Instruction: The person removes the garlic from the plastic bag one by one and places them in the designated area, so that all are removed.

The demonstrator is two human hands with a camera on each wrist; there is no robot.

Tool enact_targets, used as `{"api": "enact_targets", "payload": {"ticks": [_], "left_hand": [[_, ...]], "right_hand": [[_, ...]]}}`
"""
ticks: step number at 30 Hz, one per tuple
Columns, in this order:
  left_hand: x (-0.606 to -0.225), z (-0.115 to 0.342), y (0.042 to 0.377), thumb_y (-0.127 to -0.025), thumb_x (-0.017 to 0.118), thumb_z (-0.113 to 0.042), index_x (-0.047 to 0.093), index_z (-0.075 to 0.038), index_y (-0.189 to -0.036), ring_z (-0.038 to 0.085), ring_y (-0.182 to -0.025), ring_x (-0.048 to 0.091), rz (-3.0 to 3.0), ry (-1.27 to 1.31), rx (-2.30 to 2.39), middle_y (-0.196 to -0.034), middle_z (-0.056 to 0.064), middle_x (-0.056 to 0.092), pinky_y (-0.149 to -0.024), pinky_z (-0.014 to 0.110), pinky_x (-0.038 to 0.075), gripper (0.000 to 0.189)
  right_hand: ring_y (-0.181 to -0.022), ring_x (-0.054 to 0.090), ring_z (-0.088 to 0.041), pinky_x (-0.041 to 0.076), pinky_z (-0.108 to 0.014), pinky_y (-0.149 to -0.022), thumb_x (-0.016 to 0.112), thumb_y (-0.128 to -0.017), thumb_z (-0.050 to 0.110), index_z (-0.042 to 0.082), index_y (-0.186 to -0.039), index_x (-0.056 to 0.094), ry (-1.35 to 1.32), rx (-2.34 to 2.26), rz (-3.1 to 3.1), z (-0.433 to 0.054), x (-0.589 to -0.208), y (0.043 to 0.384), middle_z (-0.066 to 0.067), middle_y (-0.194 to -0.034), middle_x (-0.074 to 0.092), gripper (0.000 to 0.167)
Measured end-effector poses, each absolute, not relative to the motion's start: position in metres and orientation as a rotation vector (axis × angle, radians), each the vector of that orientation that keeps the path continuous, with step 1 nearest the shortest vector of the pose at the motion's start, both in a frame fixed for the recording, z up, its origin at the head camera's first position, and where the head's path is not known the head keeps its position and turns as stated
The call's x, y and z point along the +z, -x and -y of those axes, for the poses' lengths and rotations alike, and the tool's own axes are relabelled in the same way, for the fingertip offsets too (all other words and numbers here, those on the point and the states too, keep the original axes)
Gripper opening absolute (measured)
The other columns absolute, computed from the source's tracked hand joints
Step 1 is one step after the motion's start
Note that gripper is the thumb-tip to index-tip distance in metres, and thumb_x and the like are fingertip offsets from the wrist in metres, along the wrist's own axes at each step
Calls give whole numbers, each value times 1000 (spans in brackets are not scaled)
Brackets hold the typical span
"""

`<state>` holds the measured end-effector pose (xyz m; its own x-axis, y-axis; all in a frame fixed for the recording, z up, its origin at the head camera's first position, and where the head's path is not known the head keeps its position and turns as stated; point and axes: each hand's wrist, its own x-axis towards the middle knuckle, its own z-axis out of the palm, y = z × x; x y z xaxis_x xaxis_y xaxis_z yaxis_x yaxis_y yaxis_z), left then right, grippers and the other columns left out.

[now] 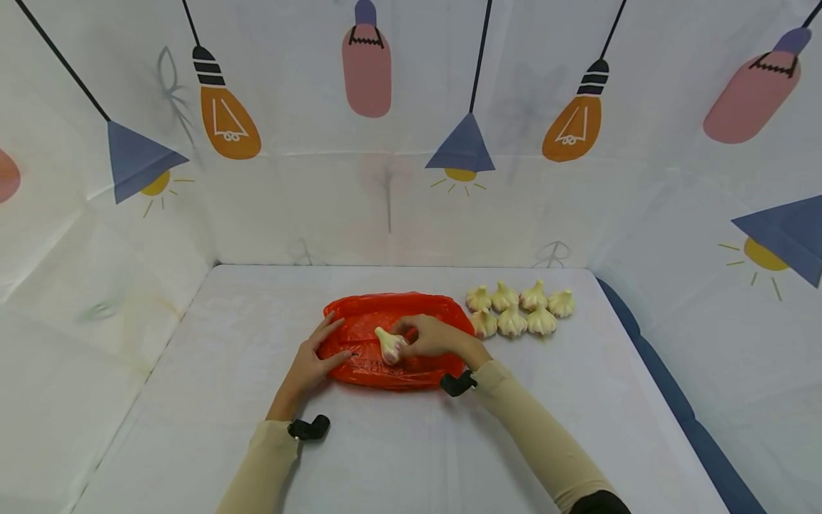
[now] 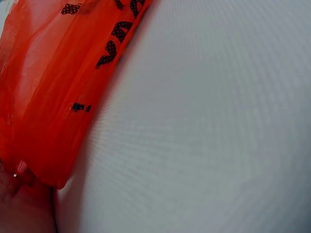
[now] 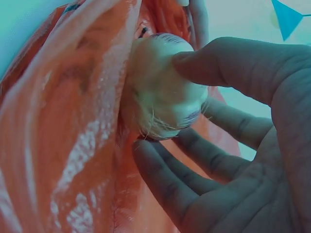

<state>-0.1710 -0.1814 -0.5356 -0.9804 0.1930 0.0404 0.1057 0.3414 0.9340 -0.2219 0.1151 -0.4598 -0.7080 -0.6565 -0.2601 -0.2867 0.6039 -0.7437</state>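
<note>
A bulb of garlic (image 1: 389, 345), pale with purple streaks, is pinched between the thumb and fingers of my right hand (image 1: 429, 337). It is over the middle of a red plastic bag (image 1: 372, 378) lying spread on the table. The right wrist view shows the thumb on top of the garlic bulb (image 3: 163, 87), its root end towards the fingers, with the bag close beside it. At the bag's left side, my left hand (image 1: 315, 360) rests with spread, fairly straight fingers, the thumb lying over the plastic. Only a little of that hand shows in the left wrist view, beside the printed red bag (image 2: 53, 97).
Several more garlic bulbs (image 1: 512, 321) stand in two rows to the right of the bag, near my right wrist. They sit on a white-covered table (image 1: 385, 457). Cloth walls printed with lamps enclose it, and a dark blue padded edge (image 1: 661, 378) runs along the right.
</note>
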Motion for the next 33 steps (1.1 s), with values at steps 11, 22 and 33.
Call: {"api": "enact_targets", "payload": {"ticks": [11,22,33], "left_hand": [[-536,181,172,-93,77,-31,46,-17,-156,37,-160,14,-2512,-274,1726,-173,4,21,-125,66,16,71],[-535,182,171,-93,77,-30,46,-16,-156,36,-160,14,-2525,-280,1708,-173,4,21,-125,65,18,72],[-536,182,172,-93,76,-30,45,-14,-156,38,-160,14,-2535,-307,1701,-172,7,21,-125,65,16,72]], "right_hand": [[-112,58,-16,53,-36,-99,76,-93,20,20,-128,65,790,-909,-2269,-117,-463,222,5,-124,65,37],[-111,61,-18,54,-36,-99,77,-91,17,16,-129,66,790,-917,-2290,-117,-461,218,3,-125,66,40],[-114,66,-22,59,-34,-96,77,-89,12,11,-133,64,748,-1173,-2348,-125,-459,209,-5,-135,62,46]]}}
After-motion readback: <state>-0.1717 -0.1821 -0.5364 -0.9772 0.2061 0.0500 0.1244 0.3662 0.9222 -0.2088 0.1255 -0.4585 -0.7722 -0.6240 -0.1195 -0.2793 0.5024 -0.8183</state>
